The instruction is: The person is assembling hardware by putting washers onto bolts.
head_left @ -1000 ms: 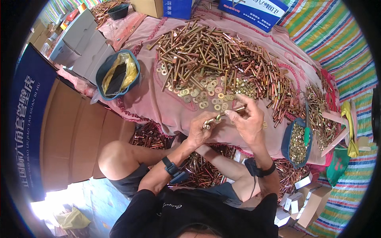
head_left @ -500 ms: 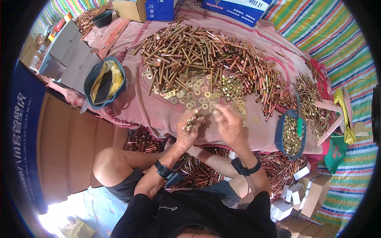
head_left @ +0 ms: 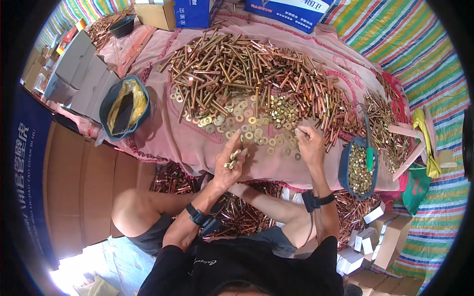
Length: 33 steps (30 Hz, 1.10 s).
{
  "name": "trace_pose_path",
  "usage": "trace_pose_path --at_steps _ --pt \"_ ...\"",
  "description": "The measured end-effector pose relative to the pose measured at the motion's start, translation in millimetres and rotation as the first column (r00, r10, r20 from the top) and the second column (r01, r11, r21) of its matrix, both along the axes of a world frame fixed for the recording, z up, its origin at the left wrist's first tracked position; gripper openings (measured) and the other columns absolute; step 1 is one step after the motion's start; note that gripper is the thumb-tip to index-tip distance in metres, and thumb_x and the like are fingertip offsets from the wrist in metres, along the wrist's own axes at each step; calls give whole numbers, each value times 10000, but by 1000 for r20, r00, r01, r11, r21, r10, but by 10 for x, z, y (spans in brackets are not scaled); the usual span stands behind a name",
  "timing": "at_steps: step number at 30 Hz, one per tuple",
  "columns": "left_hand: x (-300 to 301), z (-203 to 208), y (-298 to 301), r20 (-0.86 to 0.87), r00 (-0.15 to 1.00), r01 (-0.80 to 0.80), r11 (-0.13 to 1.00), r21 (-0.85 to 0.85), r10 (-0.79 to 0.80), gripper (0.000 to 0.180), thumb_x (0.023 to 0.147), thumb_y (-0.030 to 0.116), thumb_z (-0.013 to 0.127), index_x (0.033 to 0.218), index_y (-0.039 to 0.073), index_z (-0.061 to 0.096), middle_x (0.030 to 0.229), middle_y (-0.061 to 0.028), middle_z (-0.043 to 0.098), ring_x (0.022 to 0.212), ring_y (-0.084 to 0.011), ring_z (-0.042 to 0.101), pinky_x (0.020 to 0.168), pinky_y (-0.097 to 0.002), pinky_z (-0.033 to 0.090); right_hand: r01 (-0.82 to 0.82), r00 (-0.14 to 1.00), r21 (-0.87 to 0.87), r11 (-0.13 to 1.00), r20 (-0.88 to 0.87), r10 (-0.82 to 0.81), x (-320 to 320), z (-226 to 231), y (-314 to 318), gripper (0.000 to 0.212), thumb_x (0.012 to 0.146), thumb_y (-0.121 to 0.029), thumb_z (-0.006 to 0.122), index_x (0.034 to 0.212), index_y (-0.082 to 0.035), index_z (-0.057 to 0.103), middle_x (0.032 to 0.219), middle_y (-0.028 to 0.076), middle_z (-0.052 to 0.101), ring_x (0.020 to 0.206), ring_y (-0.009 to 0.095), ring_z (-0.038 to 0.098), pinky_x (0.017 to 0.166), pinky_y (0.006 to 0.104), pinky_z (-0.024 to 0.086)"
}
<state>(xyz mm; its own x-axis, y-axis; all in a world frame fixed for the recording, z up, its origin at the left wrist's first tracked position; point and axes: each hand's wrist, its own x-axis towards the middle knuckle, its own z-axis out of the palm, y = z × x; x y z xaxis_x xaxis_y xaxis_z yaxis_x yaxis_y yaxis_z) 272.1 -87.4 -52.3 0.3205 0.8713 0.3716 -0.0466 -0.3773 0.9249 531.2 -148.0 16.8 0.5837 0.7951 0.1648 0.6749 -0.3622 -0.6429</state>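
My left hand is closed around several long brass-coloured bolts, their ends sticking out past the fingers. Over to the right, my right hand has its thumb and fingertips drawn together beside the small nuts; whatever may be between them is too small to make out. Flat round washers lie scattered on the pink cloth just beyond both hands. Behind these rises a big heap of coppery and brass-coloured bolts.
A blue tub with a yellow liner stands at left. At right, a blue tub holds nuts and a green-handled tool. More bolts lie below the cloth's edge, around my legs. Boxes stand at the back.
My right hand has moved away from my left hand, rightward to the nuts and washers. The left hand keeps the bolts and has shifted slightly left.
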Motion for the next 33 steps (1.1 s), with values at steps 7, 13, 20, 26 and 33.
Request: trace_pose_path --at_steps 7,13,20,26,33 --pt "-19 50 -15 -58 996 69 997 -46 -72 553 1005 30 618 1524 109 442 1077 -144 730 874 -170 692 738 -304 553 -150 987 79 986 68 144 -182 -43 401 268 932 -198 699 1162 -71 751 966 132 735 809 240 682 740 348 519" --pt "0 -42 0 19 998 66 997 -30 -66 507 999 25 586 1492 93 491 1038 -115 715 840 -167 681 763 -297 559 -154 932 -224 962 292 217 -269 82 540 239 947 -207 673 1160 -108 717 1026 170 649 896 379 678 768 471 529" --pt "2 -85 -3 50 990 133 990 -54 -130 468 1011 -5 593 1465 91 527 1095 -85 697 900 -144 658 785 -269 538 -320 802 -185 929 470 370 -148 -155 546 212 933 -167 667 1085 -21 655 1000 209 602 846 423 648 735 517 515" --pt "-29 -61 -30 33 993 118 987 -112 -115 501 974 -19 578 1466 65 527 1102 -133 729 888 -164 697 795 -284 552 -210 944 -45 977 -267 191 -309 63 490 236 973 -144 678 1135 23 638 978 137 704 738 243 712 655 337 552" --pt "32 35 -3 56 993 104 993 -53 -101 415 1010 -7 602 1419 60 575 1125 -114 734 902 -153 695 792 -291 565 -156 377 368 916 -835 400 -518 62 121 220 984 -114 698 1171 0 678 953 91 718 756 157 692 636 267 540"
